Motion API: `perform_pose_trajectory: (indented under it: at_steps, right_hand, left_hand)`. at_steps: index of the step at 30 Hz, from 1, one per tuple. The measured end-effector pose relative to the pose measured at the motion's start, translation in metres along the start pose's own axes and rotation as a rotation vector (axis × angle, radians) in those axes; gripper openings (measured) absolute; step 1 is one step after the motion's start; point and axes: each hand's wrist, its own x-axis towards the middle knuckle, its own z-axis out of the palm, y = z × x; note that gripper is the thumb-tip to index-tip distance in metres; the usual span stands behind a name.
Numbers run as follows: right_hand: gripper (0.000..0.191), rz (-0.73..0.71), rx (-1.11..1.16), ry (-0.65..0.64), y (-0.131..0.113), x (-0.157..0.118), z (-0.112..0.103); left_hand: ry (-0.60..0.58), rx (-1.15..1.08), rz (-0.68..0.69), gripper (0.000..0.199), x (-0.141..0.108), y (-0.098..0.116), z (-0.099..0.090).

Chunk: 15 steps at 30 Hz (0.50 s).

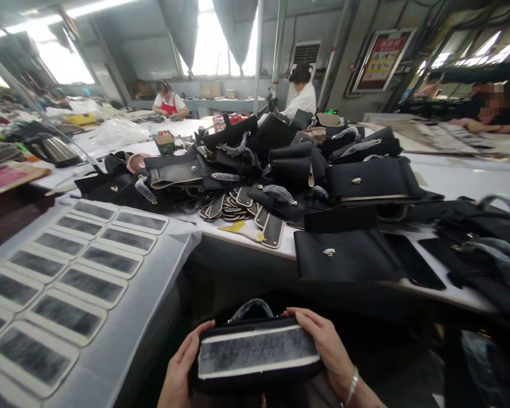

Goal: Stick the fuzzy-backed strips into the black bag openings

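Low in the middle of the head view, a black handbag is held between my two hands, its wrapped handle pointing away from me. A grey panel with pale edges faces up on the bag. My left hand grips the left end, fingers along its upper corner. At the right end my right hand is closed on the bag, thumb and fingers around the far corner. The bag's underside is hidden.
On the left, a covered table bears rows of pale-edged panels. Ahead, a white worktable carries a heap of black bags and a pile of small panels. A kettle stands at left. People work farther back.
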Motion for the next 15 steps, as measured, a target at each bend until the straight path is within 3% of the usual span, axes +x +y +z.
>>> perform_pose_trajectory:
  at_steps: [3, 7, 12, 15]
  right_hand:
    - [0.049, -0.038, -0.105, -0.04, -0.004, 0.006, -0.001]
    - [0.038, -0.151, -0.468, -0.287, -0.031, 0.016, 0.005]
    - [0.023, -0.249, -0.907, -0.481, -0.056, 0.03, 0.034]
    - [0.02, -0.28, -0.99, -0.515, -0.055, 0.035, 0.05]
  left_hand:
    - [-0.091, 0.003, -0.067, 0.052, 0.007, 0.001, -0.006]
    - [-0.115, 0.076, -0.063, 0.05, 0.017, 0.006, -0.012]
    - [-0.074, 0.206, -0.013, 0.053, 0.021, 0.008, -0.011]
    - [-0.062, 0.229, 0.012, 0.053, 0.018, 0.004, -0.009]
